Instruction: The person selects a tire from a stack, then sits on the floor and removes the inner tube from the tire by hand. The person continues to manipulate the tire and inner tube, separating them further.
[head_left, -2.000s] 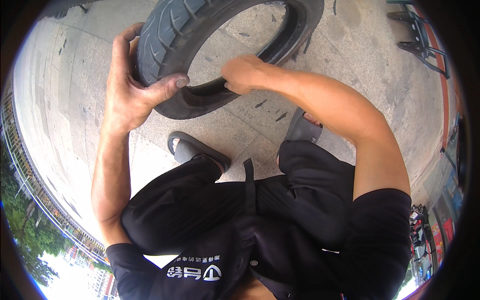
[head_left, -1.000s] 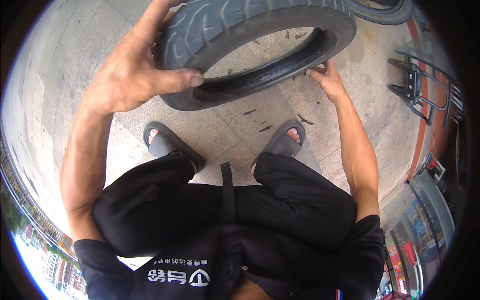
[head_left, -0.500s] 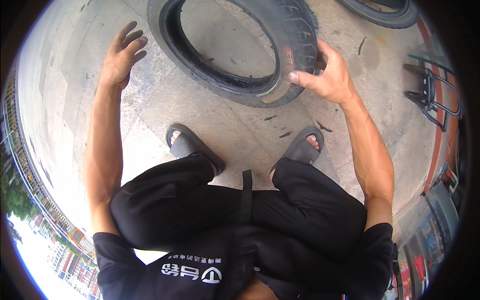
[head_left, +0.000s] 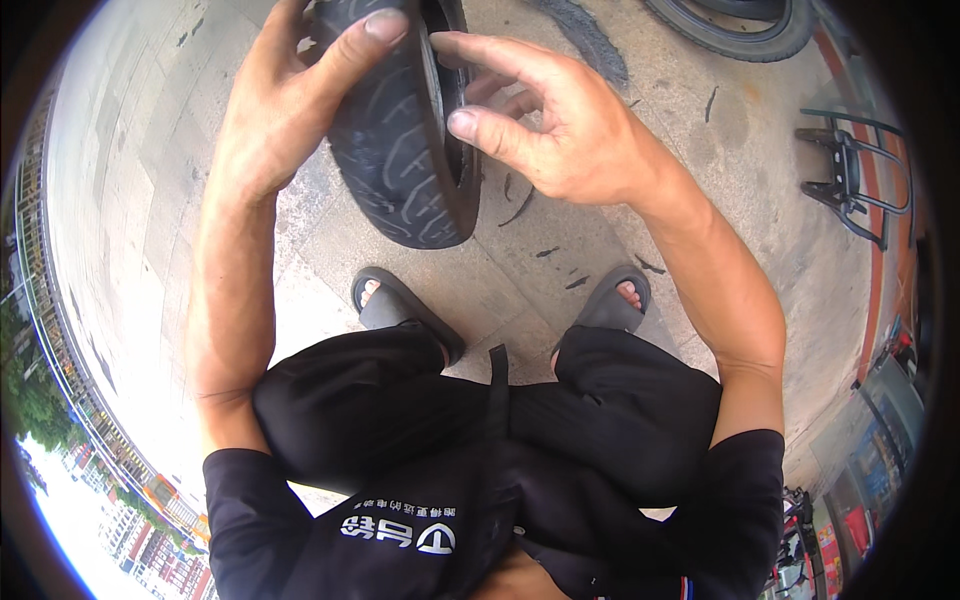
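A black rubber tyre [head_left: 395, 160] stands on edge on the ground ahead of me, its grooved tread turned toward me and its hollow side facing right. My left hand [head_left: 290, 95] grips it at the upper left. The thumb lies across the tread, while the other fingers are partly cut off by the top of the picture. At the tyre's right side is my right hand [head_left: 560, 125], fingers spread and a little bent, thumb and index fingertip close to the rim edge. Whether those tips touch the rubber I cannot tell.
Behind the tyre a dark strip of rubber or a stain [head_left: 585, 40] marks the paving. Another tyre [head_left: 740, 30] lies at the far right. A black metal frame [head_left: 855, 175] sits near the right edge. Dark scraps [head_left: 577, 282] lie between my sandalled feet [head_left: 405, 310].
The tyre has swung from leaning with its open side toward me to upright with the tread facing me. My left hand has come onto it; my right hand has let go and moved left.
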